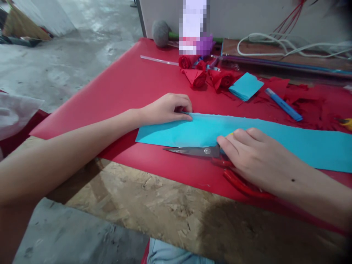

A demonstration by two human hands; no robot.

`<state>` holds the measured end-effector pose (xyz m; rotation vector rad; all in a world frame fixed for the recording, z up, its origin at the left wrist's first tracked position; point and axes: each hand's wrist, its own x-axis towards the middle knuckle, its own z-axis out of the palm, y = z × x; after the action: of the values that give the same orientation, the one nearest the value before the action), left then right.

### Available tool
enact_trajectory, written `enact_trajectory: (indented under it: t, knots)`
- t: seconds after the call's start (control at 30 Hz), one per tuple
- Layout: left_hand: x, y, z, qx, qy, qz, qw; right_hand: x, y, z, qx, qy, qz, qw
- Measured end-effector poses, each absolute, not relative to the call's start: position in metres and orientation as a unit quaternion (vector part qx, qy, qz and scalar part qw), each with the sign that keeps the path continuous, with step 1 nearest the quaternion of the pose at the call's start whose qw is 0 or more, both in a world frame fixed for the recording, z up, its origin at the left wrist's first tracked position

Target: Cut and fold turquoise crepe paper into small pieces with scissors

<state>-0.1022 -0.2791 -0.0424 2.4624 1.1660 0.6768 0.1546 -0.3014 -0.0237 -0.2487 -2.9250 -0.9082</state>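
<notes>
Blue paper (264,128): lay long and flat beneath the left grip (170,108), ran on beneath and past the right grip (253,157), and out of view. Showed no cut across the visible length; looked barely worked, with any shaping left undone. Beyond both grips, seen already rolled: red paper roses (195,79); beside these, already small and layered: a folded blue piece (246,86), with a blue pen (284,105) and red scraps (310,97) farther right.

Left grip: nearly closed, with thumb and fingertips pinched at the far edge of the paper. Right grip: curled above the scissors (192,151), blades shut and pointed leftward along the near edge. Could not tell between handles gripped and handles merely covered, nor name the yellow bit at the fingers. Beneath both grips: a red sheet (110,99), spread over the bench (137,198).
</notes>
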Motion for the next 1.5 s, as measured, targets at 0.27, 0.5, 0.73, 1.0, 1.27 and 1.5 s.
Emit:
enact_trajectory:
  t: [0.27,0.5,0.73,1.0,1.27,1.5]
  knots:
    - [-0.103,-0.278,-0.043,0.866,0.407,0.238,0.167,0.157,-0.303,-0.021,-0.075,-0.953,-0.29,0.046]
    - [-0.102,-0.28,-0.042,0.865,0.406,0.242,0.169,0.153,-0.308,-0.022,-0.096,-0.951,-0.291,0.032]
    - [-0.102,-0.28,-0.041,0.866,0.407,0.239,0.166,0.145,-0.313,-0.023,-0.106,-0.952,-0.287,0.008]
    - [-0.101,-0.281,-0.041,0.864,0.415,0.234,0.167,0.136,-0.314,-0.02,-0.109,-0.953,-0.281,-0.015]
    - [-0.1,-0.281,-0.04,0.865,0.413,0.229,0.168,0.135,-0.308,-0.019,-0.082,-0.949,-0.303,0.018]
    - [-0.102,-0.279,-0.042,0.867,0.407,0.235,0.164,0.137,-0.307,-0.015,-0.055,-0.952,-0.299,0.048]
